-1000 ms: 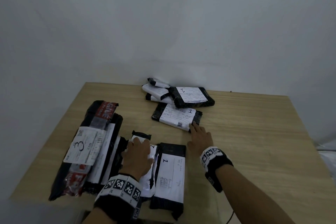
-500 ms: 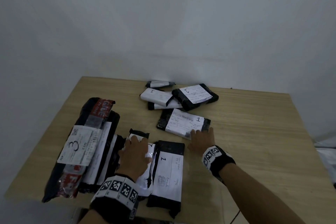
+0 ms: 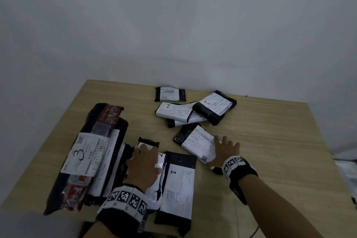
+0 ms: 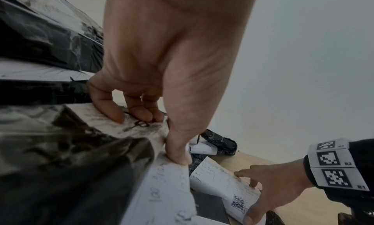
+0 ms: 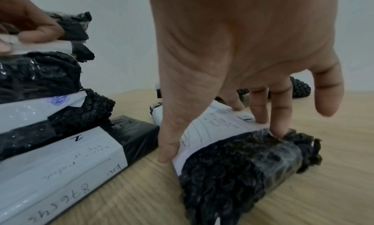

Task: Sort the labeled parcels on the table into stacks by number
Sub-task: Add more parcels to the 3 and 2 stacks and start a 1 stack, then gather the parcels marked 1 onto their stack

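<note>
My left hand (image 3: 144,160) lies on top of a black parcel labelled 2 (image 3: 161,157) at the near middle of the table. In the left wrist view its curled fingers (image 4: 129,114) and thumb pinch that parcel's white label (image 4: 161,188). My right hand (image 3: 221,152) grips a small bubble-wrapped parcel labelled 1 (image 3: 197,143), with the fingers (image 5: 279,129) on its top and the thumb against its near edge. A flat parcel labelled 1 (image 3: 177,185) lies between my hands. A loose pile of parcels labelled 1 (image 3: 214,107) sits further back.
A long black parcel labelled 3 (image 3: 83,154) lies on other parcels at the left of the wooden table (image 3: 280,141). One small black parcel (image 3: 170,93) sits alone near the back edge. A white wall rises directly behind the table.
My right hand has drawn the small parcel labelled 1 nearer and turned it, away from the back pile. My left hand has stayed on the parcel labelled 2.
</note>
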`<state>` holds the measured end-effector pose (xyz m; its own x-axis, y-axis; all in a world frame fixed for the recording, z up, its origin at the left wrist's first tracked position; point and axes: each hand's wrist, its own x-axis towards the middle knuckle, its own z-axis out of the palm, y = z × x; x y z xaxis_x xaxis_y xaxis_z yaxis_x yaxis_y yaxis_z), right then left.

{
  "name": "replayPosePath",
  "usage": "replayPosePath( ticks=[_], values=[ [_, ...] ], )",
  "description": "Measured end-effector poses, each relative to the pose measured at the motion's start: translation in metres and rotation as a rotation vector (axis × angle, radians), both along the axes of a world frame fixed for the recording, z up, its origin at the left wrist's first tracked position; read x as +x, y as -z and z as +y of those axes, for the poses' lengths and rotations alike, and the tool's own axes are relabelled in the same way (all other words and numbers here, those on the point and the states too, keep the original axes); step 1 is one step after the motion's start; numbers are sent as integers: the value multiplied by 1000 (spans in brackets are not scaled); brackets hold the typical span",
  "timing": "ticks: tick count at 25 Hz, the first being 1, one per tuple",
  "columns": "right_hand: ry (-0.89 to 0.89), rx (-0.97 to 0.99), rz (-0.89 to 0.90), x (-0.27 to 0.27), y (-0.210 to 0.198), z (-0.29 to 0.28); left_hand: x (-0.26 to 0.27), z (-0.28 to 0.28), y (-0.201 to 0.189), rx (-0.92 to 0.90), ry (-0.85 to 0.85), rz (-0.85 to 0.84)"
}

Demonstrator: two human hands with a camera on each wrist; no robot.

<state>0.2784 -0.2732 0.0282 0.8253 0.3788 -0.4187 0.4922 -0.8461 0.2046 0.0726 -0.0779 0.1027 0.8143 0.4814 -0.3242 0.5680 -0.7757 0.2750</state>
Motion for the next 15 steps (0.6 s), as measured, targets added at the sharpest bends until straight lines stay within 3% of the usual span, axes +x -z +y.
replayPosePath(
  ticks=[5, 11, 15],
  values=[
    [18, 4, 49, 4, 11, 22, 5, 16, 2, 14, -47, 43],
    [230, 82, 185, 2, 45, 25, 14, 33, 16, 40, -87, 130],
    [631, 474, 617, 5, 68, -4, 17, 34, 29, 25, -95, 177]
  ],
)
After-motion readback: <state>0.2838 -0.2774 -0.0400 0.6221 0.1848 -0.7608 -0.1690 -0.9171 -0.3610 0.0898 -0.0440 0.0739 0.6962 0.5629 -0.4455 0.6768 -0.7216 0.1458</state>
